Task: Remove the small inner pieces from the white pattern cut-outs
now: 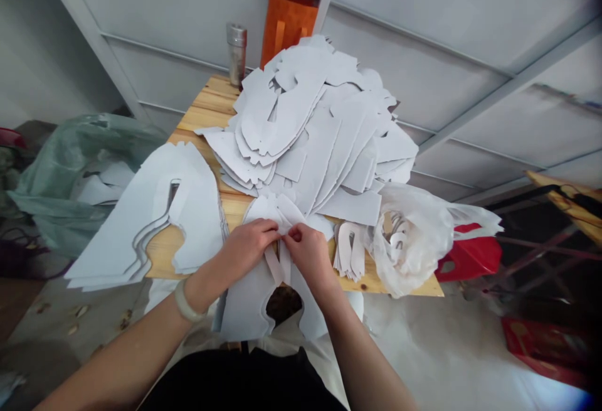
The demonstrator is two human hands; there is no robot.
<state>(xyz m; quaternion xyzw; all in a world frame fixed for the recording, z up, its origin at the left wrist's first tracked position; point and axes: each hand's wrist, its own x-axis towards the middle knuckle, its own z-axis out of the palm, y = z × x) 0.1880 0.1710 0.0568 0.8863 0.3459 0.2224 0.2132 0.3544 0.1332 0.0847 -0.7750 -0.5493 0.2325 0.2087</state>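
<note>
In front of me lies a large white cut sheet piece (247,301), shaped like a flat shoe upper with a notched end and a rounded opening. Over its middle is a small pale U-shaped strip (277,266), its two ends hanging toward the opening. My left hand (249,245) is closed, thumb and fingers pinched at the strip's upper part. From the other side, my right hand (308,254) pinches the same area, fingertips close to the left ones. The fingers hide the exact contact. A stack of similar small strips (348,248) lies right of my right hand.
A heap of white cut pieces (324,141) covers the wooden table (207,106); another stack (141,210) overhangs its left edge. A clear plastic bag (423,235) holds small strips. Behind stand a tumbler (236,53) and an orange bag (291,22). A green bag (61,166) is left.
</note>
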